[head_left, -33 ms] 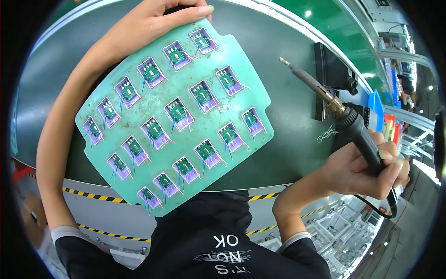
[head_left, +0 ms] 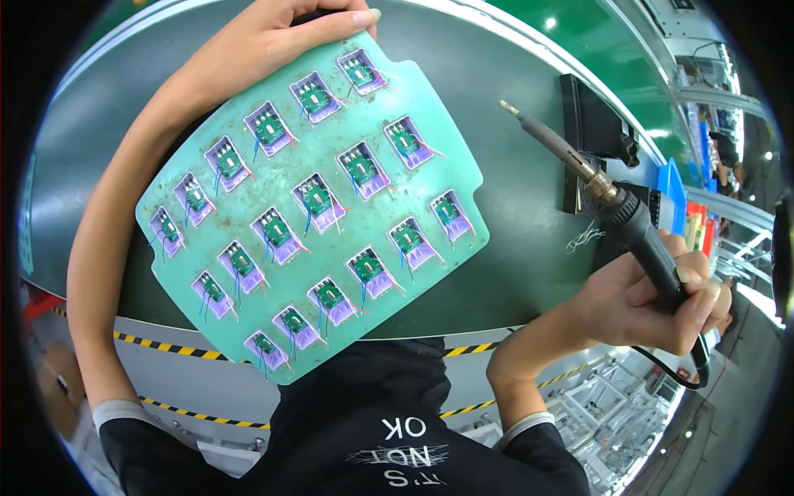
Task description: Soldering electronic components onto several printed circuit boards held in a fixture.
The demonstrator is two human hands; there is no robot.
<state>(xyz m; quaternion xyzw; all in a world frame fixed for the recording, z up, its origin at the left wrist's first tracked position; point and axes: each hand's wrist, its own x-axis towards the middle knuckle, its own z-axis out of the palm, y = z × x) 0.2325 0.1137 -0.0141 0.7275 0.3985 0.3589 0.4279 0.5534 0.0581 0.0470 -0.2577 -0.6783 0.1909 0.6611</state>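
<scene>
A green fixture board [head_left: 331,140] is tilted across the bench in front of me. Its rows of cut-outs hold several purple housings, each with a small green circuit board [head_left: 317,198] and thin red and blue wires. My left hand [head_left: 277,37] grips the far edge of the fixture board, its thumb along the top; some fingers are hidden behind. On the right, my right hand [head_left: 662,298] is wrapped round the black handle of a soldering iron [head_left: 633,219]. The iron's tip points up and left, apart from the fixture board.
Beyond the iron, a black stand or box [head_left: 600,124] stands by the dark bench top's [head_left: 521,190] right edge. Loose pale strands [head_left: 585,237] lie near it. A blue bin [head_left: 672,198] sits farther right. The iron's black cord [head_left: 662,376] loops below my right hand.
</scene>
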